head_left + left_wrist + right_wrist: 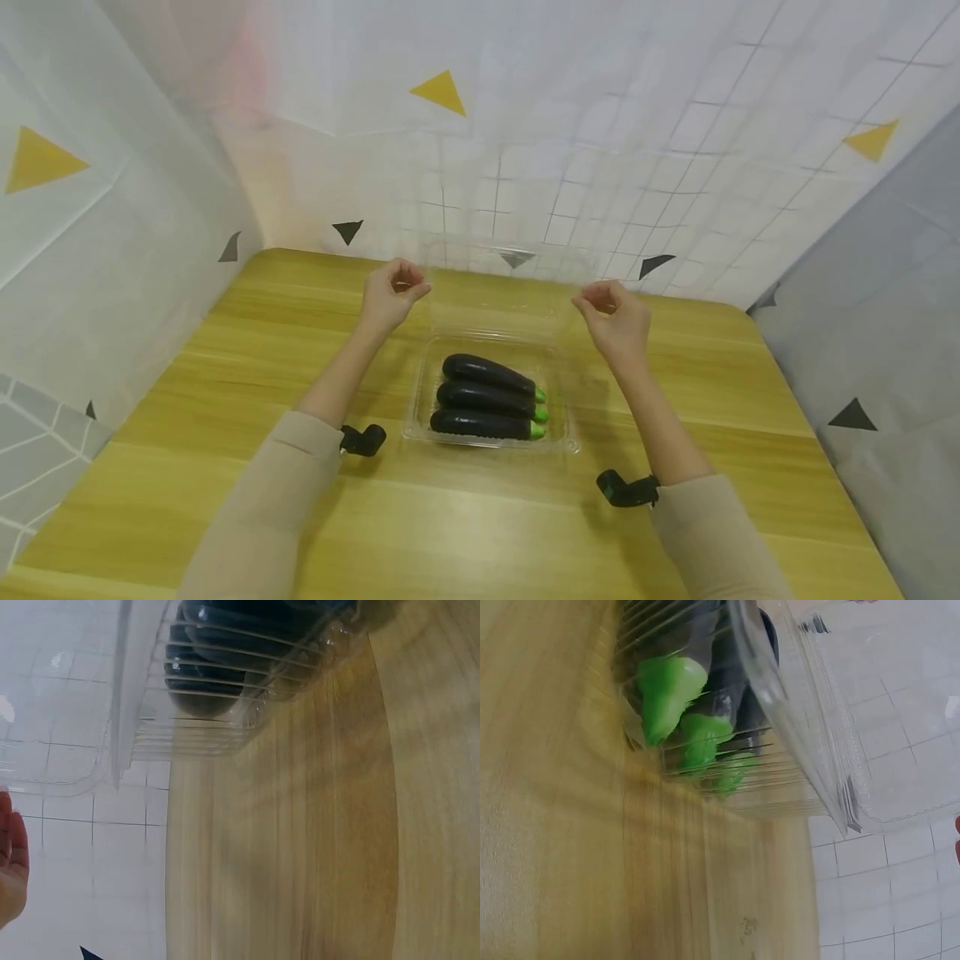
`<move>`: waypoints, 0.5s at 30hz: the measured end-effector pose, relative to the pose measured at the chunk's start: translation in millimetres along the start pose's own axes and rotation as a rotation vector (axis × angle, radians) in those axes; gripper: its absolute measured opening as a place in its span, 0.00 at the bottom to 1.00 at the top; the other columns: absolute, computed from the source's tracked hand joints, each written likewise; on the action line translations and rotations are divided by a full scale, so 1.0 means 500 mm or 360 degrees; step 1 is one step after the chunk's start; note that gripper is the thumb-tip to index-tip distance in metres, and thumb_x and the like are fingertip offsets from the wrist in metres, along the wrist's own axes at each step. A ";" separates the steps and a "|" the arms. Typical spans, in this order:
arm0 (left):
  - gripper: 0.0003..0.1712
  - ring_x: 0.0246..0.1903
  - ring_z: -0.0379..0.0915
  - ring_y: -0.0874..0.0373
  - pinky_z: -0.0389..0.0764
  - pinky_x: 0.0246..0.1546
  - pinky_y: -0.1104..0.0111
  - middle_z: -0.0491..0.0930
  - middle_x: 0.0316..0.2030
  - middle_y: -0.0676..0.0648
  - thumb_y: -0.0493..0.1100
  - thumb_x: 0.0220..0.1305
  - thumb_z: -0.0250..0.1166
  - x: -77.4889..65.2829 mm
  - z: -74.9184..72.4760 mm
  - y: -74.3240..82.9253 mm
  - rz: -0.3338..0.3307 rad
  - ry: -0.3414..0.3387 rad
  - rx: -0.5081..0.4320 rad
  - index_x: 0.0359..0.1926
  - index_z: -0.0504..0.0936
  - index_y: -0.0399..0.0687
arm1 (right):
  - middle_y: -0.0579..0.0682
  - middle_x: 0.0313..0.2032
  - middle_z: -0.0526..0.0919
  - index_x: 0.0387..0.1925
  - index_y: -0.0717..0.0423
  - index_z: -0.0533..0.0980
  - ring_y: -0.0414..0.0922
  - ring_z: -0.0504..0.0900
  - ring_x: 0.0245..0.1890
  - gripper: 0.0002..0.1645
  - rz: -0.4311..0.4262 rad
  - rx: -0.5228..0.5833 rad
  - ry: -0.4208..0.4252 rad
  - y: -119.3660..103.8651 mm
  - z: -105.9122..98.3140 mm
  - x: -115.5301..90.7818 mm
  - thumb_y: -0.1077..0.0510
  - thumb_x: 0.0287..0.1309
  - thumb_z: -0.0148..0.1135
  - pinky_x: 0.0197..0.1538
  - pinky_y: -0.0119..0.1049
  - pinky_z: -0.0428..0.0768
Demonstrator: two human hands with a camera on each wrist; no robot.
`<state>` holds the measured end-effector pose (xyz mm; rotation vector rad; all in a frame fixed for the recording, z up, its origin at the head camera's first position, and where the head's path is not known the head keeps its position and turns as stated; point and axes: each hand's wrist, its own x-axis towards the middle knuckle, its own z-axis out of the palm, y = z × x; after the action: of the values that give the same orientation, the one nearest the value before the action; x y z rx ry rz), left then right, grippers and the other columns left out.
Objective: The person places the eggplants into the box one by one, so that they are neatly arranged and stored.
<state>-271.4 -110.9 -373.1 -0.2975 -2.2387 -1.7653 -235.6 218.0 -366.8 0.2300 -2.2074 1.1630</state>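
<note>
A clear plastic clamshell box (487, 444) lies on the table with its transparent lid (510, 287) raised at the back. Three dark purple eggplants (491, 396) lie side by side in the base, their green stem ends (667, 694) pointing right. My left hand (390, 296) pinches the lid's left edge between thumb and fingers. On the opposite side, my right hand (618, 321) pinches the right edge in the same way. Ridged box walls show close up in both wrist views, where only a little of each hand appears.
The wood-grain table (480, 533) reaches back to a white patterned curtain (525, 100). More curtain hangs on both sides. Black wrist-camera mounts (363, 440) stick out inward from the cuffs, over the table in front of the box.
</note>
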 end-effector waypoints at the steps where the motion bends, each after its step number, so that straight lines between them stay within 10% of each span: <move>1: 0.11 0.38 0.74 0.53 0.79 0.46 0.64 0.78 0.36 0.38 0.32 0.57 0.70 -0.001 0.000 0.003 0.0017 -0.0010 -0.0009 0.36 0.76 0.30 | 0.54 0.30 0.85 0.31 0.64 0.80 0.42 0.83 0.31 0.08 -0.0002 -0.0007 0.0003 0.000 0.000 0.000 0.65 0.50 0.73 0.40 0.23 0.80; 15: 0.10 0.38 0.72 0.54 0.77 0.49 0.59 0.76 0.35 0.39 0.25 0.58 0.65 -0.018 -0.010 0.115 0.0048 -0.0010 -0.0076 0.39 0.73 0.24 | 0.54 0.29 0.84 0.31 0.64 0.79 0.49 0.84 0.33 0.09 -0.0026 0.0016 -0.0017 -0.003 -0.004 -0.004 0.65 0.51 0.72 0.38 0.21 0.79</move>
<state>-243.9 -102.1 -322.5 -0.3450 -2.1876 -1.8066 -232.6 218.7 -366.1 0.2585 -2.2052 1.1666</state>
